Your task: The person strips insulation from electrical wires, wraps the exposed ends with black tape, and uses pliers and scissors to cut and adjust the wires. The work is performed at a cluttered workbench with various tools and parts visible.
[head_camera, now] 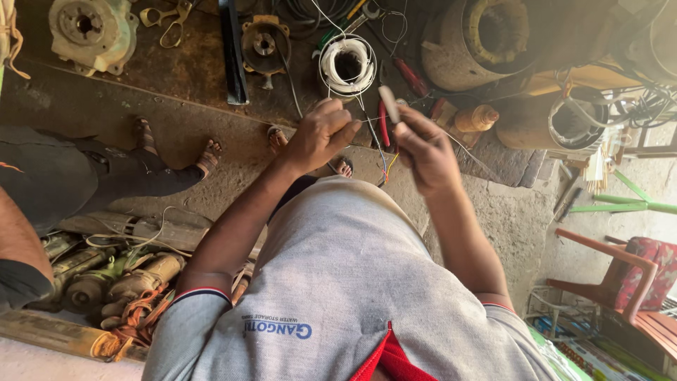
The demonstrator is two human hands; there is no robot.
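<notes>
Your left hand [321, 134] and right hand [423, 152] are raised in front of your chest, close together but not touching, and a thin wire [374, 121] runs between them. Your left fingers are curled shut and pinch the wire at its near end; from that pinch it runs roughly level toward your right hand, so its long axis lies across your body. Your right fingers are closed around a small pale tool handle [389, 104], which stands tilted up and away from you; its working end is hidden in your grip, so you cannot tell whether it touches the wire. More fine strands, red and yellow among them [386, 166], hang down between your hands. Beyond your hands, on the worn bench [190, 67], sits a round housing holding a coil of white wire [347, 65]. To its right a large open metal drum [486, 39] lies tilted, its inside too dark to read.
</notes>
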